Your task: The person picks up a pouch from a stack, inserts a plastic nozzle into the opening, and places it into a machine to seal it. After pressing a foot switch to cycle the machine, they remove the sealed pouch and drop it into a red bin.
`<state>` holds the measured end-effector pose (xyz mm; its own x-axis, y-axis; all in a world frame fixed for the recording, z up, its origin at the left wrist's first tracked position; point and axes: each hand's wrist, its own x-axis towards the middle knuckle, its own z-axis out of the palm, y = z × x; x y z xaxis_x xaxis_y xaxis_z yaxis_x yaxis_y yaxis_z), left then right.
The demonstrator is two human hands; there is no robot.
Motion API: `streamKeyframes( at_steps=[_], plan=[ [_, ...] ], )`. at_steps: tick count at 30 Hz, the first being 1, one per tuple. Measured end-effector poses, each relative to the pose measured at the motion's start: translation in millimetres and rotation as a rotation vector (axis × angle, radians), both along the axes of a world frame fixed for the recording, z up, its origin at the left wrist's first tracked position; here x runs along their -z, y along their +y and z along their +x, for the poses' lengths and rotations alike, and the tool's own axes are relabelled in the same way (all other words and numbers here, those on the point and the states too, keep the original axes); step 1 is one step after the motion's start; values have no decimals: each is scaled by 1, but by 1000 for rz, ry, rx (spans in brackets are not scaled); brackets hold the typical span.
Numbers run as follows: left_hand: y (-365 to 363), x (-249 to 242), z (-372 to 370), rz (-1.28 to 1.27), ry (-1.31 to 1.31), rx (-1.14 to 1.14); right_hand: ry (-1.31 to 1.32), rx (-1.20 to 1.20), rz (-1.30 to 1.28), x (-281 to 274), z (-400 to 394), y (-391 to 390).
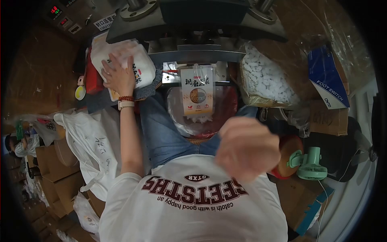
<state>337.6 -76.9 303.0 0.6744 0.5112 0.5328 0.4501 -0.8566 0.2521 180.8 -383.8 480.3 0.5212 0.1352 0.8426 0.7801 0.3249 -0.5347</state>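
My left hand [120,75] lies with spread fingers on a stack of white printed bags [144,66] at the upper left. In the middle, a printed bag [196,90] with a picture of grain hangs or lies at the front of the machine [193,56], above a round seat-like surface [175,115] wrapped in clear plastic. My right hand [248,149] is raised close to the camera over the right thigh, blurred by motion. Its fingers look curled, but whether they hold anything is not visible.
A box of small white pieces [266,76] stands right of the machine. Farther right are a blue foot switch box [327,76] and a green fan [312,165]. A white sack [96,149] and cardboard boxes [58,161] are at the left.
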Motion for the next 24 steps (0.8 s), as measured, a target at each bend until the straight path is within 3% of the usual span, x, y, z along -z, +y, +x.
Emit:
streamKeyframes(
  at_steps=[2,4,7,10,11,14,16,17,20,24],
  plan=[
    [3,6,2,55,-71,36,230,625,-298,33,15,-40],
    [11,-2,-9,141,-136,42,646,916,-527,58,51,-69],
    [-16,-27,-47,157,-234,250,281,1083,-1184,135,96,-120],
    [-48,-10,-92,150,126,447,390,1038,-1250,135,107,-115],
    [-49,9,-107,128,234,556,382,1020,-1250,135,105,-111],
    [-44,12,-131,117,120,661,403,1089,-1013,122,96,-102],
    [-40,4,-132,-79,41,728,658,818,-363,106,77,-83],
    [-38,-4,-132,-108,97,731,660,817,-368,99,66,-74],
    [-33,-12,-126,-211,130,843,642,276,-100,91,39,-46],
    [-25,-3,-124,-250,183,882,692,0,-52,96,21,-3]
  ],
)
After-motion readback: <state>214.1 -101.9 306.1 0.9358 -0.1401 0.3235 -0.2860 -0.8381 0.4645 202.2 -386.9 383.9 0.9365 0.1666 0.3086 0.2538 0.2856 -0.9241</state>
